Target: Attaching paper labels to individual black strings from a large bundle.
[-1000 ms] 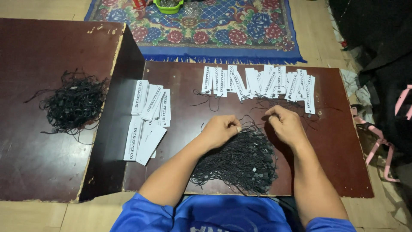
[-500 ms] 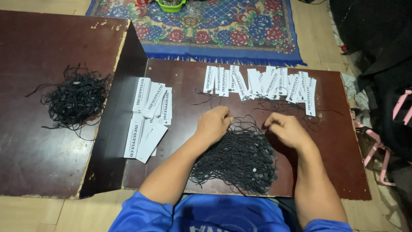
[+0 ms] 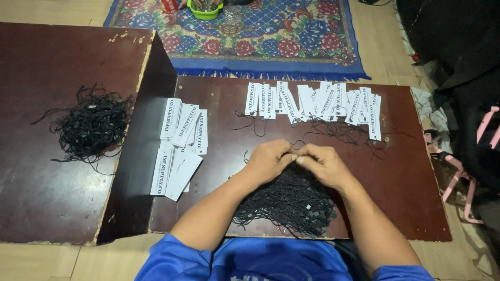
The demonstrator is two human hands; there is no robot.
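Nearest the camera, a heap of black strings [image 3: 291, 200] lies on the front edge of the low dark desk [image 3: 406, 198], right under the forearms, so a single piece can be drawn from it without reaching. Above the heap the left hand [image 3: 268, 160] and right hand [image 3: 324, 164] meet fingertip to fingertip; each grip is pinched together, seemingly on one thin black string, though the strand between the fingers is too fine to make out clearly.

To the left, two short stacks of white paper tags [image 3: 179, 143] sit fanned near the desk's left end, within easy reach of the left hand. Farther back, a row of white tags [image 3: 317, 101] runs along the far side, overlapping like shingles, with loose black strings trailing from under them, so these seem to be strung already.

A second dark desk [image 3: 41, 182] stands to the left, holding another tangle of black strings [image 3: 91, 125].

Beyond lies a patterned rug [image 3: 291, 36] with a green bowl [image 3: 205, 8], cut off by the top edge. Dark cloth [image 3: 453, 36] at the right is hard to identify.
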